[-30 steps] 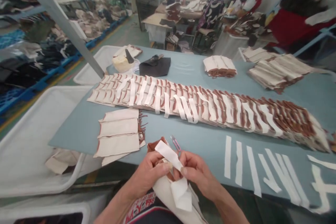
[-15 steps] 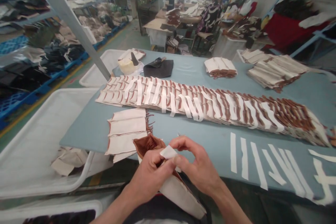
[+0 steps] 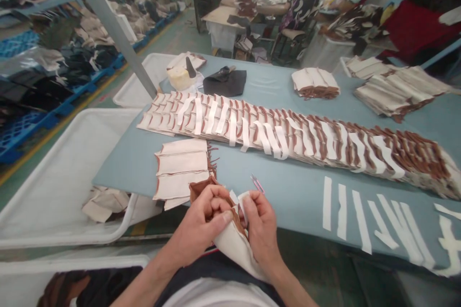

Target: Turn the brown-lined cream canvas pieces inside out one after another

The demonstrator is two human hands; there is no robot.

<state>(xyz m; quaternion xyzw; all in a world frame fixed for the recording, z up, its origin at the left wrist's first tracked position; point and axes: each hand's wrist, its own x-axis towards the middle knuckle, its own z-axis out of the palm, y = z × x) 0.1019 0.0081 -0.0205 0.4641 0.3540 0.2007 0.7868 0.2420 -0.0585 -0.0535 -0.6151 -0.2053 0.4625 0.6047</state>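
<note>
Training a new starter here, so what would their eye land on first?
A long row of overlapping cream pieces, brown-edged and crossed by white strips, runs along the middle of the blue table. At bottom centre, the left hand and right hand hold a cream piece with a brown edge. To the right of the hands, loose white strips lie on the tabletop.

White plastic bins [image 3: 61, 172] stand beside a pale blue worktable [image 3: 306, 184], fabric shelves [image 3: 72, 43] beyond.
</note>
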